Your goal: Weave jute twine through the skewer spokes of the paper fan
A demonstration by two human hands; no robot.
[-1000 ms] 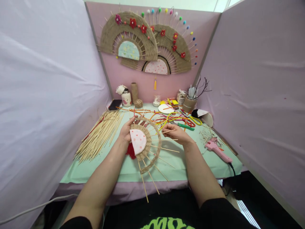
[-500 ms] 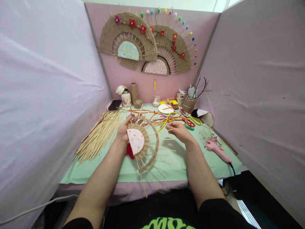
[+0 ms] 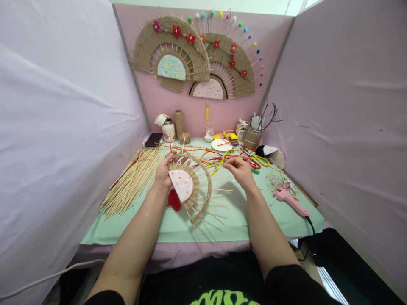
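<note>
My left hand is closed around the upper left side of a half-round woven fan, tilted with its straight edge to the left. A pink-dotted white half-disc forms its centre, bordered by woven cord. Thin sticks radiate outward through a second, narrow woven band. Beneath the straight edge shows a red tassel. To the right of the fan, my right hand pinches its thumb and fingers together near the stick ends. What lies in that pinch is too small to make out.
Thin sticks lie heaped at left. Colourful pipe cleaners spread behind the fan. A pink glue gun rests at right. Along the back stand a jar, a twine ball and a cup with twigs. Finished fans hang above.
The fan has turned slightly counterclockwise in my left hand, its lower sticks swinging right and up. My right hand has shifted slightly upward, still pinched.
</note>
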